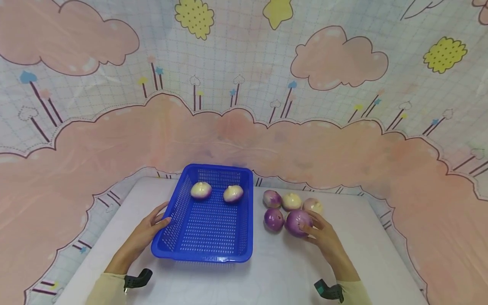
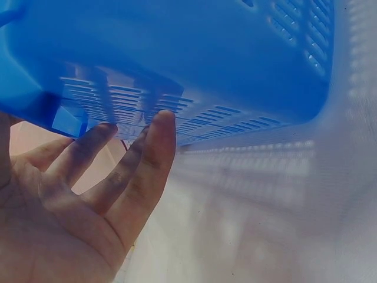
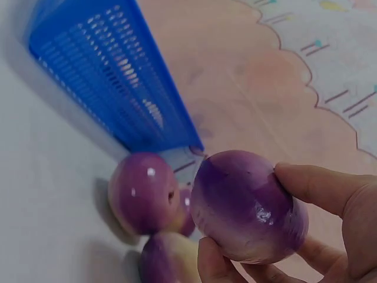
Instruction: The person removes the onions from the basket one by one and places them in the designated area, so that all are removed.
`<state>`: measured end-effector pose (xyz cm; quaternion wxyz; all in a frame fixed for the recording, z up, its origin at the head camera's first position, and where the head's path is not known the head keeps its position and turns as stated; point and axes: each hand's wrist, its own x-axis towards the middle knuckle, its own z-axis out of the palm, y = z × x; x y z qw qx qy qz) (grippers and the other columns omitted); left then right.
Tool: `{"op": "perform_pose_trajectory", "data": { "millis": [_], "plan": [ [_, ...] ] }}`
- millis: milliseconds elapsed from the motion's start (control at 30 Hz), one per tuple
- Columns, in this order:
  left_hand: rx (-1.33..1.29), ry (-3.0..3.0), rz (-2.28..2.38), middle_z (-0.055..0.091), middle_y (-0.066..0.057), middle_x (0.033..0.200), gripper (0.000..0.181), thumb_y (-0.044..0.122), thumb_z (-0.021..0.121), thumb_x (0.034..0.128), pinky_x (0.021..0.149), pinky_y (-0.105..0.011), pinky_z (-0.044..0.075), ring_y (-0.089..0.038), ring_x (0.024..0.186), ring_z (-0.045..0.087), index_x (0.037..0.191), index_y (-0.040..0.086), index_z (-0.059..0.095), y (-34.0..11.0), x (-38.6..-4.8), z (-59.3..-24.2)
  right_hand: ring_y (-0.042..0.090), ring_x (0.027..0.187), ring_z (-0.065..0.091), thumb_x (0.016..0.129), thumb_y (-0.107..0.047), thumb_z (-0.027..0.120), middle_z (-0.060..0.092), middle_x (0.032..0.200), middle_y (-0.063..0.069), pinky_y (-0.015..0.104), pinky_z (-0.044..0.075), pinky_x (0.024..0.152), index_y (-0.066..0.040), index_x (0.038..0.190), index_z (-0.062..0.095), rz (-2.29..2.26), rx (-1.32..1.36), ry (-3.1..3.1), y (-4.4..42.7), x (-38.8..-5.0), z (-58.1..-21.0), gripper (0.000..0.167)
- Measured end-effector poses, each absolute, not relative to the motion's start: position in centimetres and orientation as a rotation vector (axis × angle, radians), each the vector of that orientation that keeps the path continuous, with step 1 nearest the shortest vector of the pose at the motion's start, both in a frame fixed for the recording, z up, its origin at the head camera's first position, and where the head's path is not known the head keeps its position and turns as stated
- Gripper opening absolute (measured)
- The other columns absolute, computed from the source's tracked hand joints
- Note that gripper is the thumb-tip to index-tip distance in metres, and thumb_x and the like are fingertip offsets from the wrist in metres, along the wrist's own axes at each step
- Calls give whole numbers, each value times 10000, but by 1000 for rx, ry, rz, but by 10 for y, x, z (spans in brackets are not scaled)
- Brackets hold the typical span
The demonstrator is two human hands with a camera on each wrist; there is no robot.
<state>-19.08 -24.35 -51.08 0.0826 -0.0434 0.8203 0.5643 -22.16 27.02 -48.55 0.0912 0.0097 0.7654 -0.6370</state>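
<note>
A blue perforated basket (image 1: pixel 207 224) stands on the white table, with two white-and-purple turnips (image 1: pixel 201 190) (image 1: pixel 233 193) at its far end. The left hand (image 1: pixel 142 233) holds the basket's left side, thumb over the rim and fingers against the outer wall, as the left wrist view also shows (image 2: pixel 88 194). Right of the basket, the right hand (image 1: pixel 324 237) grips a purple turnip (image 1: pixel 298 223) between thumb and fingers. In the right wrist view this turnip (image 3: pixel 250 206) is pinched by the fingertips, close to another purple one (image 3: pixel 143 191).
Beside the held turnip lies a purple turnip (image 1: pixel 273 220). Behind are three paler ones: one at left (image 1: pixel 272 198), one in the middle (image 1: pixel 292 201), one at right (image 1: pixel 312 206). A patterned cloth (image 1: pixel 267 144) hangs behind the white table (image 1: pixel 282 279).
</note>
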Motion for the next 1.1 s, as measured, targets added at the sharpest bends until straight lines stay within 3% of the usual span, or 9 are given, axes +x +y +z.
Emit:
{"op": "perform_pose_trajectory", "data": {
  "millis": [500,1100],
  "plan": [
    [-112,2452,1675,238,-252,1601,773,462,521,991,1084,-721,263,-518,1406,342,1594,241,90,-243,-189,-509,363,1258,542,965,-258,630,386,1485,299,390,568,941,-99,1499,341,-1810,190,2402,317,-222,-501,628],
    [-117,2464,1664,248,-253,1598,766,464,517,993,1082,-728,259,-519,1401,350,1594,247,96,-243,-188,-509,389,1205,603,950,-279,649,377,1451,379,467,547,965,-11,1490,310,-1701,269,2408,339,-239,-523,692]
  ]
}}
